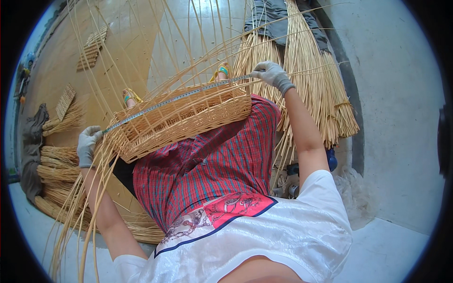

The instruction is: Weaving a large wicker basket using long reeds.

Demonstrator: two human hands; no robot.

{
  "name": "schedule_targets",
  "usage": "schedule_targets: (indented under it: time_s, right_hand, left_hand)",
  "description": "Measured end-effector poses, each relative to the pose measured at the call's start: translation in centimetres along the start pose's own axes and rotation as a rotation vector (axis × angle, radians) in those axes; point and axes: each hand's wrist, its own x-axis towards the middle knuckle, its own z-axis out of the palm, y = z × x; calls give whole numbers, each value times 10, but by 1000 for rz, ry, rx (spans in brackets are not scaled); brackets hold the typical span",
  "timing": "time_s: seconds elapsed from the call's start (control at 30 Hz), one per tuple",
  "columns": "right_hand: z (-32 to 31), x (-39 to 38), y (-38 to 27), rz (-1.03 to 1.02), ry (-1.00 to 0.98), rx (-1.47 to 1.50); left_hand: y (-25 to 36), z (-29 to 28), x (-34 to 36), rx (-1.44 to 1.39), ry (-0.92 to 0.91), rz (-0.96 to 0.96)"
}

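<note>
Beyond either end of the basket (188, 129), the tape measure (177, 97) is pinched in closed grips by left hand (88, 145) and right hand (272, 75). It is best pulled taut.

Left hand (89, 144), right hand (274, 76) (gloved) hold measuring tape (207, 87) across basket (203, 118).

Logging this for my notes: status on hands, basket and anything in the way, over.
Left hand, right hand: gloved, holding measuring tape. Wicker basket: between hands, tape stretched along its top. Possible snag: long canes beside left hand.
</note>
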Motion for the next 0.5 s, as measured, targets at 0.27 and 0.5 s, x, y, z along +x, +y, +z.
schedule_targets:
  time_s: [0.27, 0.5]
  right_hand:
    - [11, -5, 4, -82, 25, 0]
    - [-4, -7, -20, -85, -17, -75]
  left_hand:
    - [0, -2, -7, -21, 11, -14]
    - [22, 8, -13, -129, 140, 22]
